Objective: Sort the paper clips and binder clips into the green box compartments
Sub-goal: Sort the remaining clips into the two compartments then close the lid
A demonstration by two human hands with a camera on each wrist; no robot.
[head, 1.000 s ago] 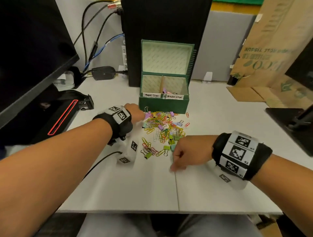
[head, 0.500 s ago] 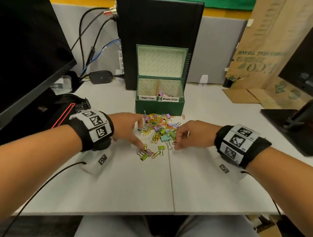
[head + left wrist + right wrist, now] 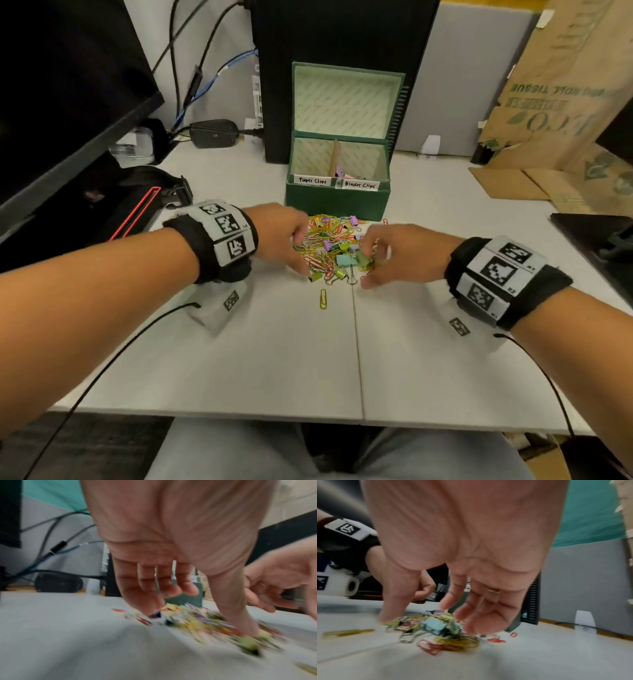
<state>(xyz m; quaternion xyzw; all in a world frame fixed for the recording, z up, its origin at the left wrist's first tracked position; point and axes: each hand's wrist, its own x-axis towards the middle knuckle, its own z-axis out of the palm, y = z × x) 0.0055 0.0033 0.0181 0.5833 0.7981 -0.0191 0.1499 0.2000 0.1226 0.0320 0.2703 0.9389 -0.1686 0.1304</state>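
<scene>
White desk against grey partition; one open green two-compartment box; left hand, right hand spread, fingertips on clip pile, gripping nothing

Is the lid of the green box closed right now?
No, the lid of the green box stands open and upright, showing both labelled compartments.

The head view looks forward and down on the surface. Both wrist views sit low and close, looking along the fingers; all three share the clip pile.
</scene>
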